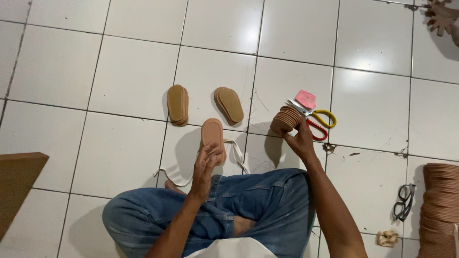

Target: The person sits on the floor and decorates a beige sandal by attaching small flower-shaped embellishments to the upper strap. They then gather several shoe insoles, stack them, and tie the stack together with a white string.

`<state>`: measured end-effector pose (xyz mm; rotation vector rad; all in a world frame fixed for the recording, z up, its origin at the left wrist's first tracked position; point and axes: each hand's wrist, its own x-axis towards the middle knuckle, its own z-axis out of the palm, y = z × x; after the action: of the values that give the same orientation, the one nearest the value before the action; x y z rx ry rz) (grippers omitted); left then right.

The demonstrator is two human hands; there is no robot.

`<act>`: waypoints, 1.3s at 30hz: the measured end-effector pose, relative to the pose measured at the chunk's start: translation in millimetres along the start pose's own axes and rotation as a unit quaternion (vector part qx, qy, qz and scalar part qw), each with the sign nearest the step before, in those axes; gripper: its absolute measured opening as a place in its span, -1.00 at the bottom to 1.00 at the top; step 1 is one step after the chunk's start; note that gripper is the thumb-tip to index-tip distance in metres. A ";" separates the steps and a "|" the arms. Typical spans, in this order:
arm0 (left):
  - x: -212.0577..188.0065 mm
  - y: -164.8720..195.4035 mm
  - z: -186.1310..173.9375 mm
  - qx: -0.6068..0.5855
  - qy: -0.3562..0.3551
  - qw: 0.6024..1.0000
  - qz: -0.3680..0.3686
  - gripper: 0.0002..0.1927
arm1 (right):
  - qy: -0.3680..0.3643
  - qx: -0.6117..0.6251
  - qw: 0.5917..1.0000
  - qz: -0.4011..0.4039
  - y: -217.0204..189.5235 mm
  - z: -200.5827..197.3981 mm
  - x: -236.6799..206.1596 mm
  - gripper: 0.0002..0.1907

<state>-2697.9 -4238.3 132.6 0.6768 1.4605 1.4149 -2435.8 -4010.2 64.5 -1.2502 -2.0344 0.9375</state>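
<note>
The tiled floor [119,86] carries all parts. The right hand [302,139] is closed around a stack of tan soles [286,119], held on edge just beside the scissors [318,120] and a pink pad [306,99]. The left hand [205,165] pinches the heel end of a single pink sole [213,134]; its long axis points away from the person, toward two flat sole stacks [178,104] [229,104]. The single sole lies left of the held stack, apart from it. A white strap [236,153] lies under the sole, near the knees.

Two sole stacks [178,104] [229,104] side by side, scissors [315,119] to their right
</note>
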 end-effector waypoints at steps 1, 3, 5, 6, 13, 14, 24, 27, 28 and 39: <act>0.4 -0.3 -1.9 0.011 0.003 1.000 0.001 -0.30 | 0.004 -0.027 1.000 0.007 0.0 0.2 -0.5 -0.27; 0.7 -3.0 -7.9 -0.002 0.018 1.000 -0.006 -0.31 | 0.034 -0.170 0.985 -0.025 -1.7 0.1 -0.9 -0.28; 2.1 -7.7 -16.7 -0.008 0.048 0.999 -0.006 -0.32 | 0.001 -0.278 0.960 -0.021 -6.4 0.7 0.3 -0.28; 4.1 -11.0 -20.9 -0.009 0.066 0.998 -0.004 -0.32 | -0.044 -0.318 0.947 0.003 -9.5 0.4 2.0 -0.26; 22.0 -32.0 -35.8 0.022 0.144 0.988 -0.057 -0.29 | -0.125 0.021 0.984 0.124 -68.7 41.3 -6.6 -0.34; 25.0 -32.9 -34.0 0.035 0.139 0.989 -0.033 -0.28 | -0.154 0.062 0.978 0.130 -81.6 57.2 -10.2 -0.40; 62.5 -48.7 -3.4 0.059 0.134 0.989 0.007 -0.25 | -0.121 0.208 0.958 0.158 -140.0 168.7 -39.0 -0.38; 60.6 -58.6 -4.2 -0.021 0.122 0.988 -0.092 -0.15 | -0.160 0.307 0.913 0.217 -149.1 170.7 -46.3 -0.31; 61.5 -58.9 -6.2 -0.071 0.115 0.982 -0.133 -0.10 | -0.173 0.306 0.914 0.205 -152.9 169.9 -46.3 -0.29; 58.3 -44.0 -22.1 -0.152 0.105 0.971 -0.154 -0.05 | -0.149 0.277 0.923 0.222 -119.6 152.8 -19.1 -0.24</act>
<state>-2730.5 -4203.7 72.9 0.1027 1.3958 1.4521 -2605.4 -4106.3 67.4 -1.3115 -1.5188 1.8626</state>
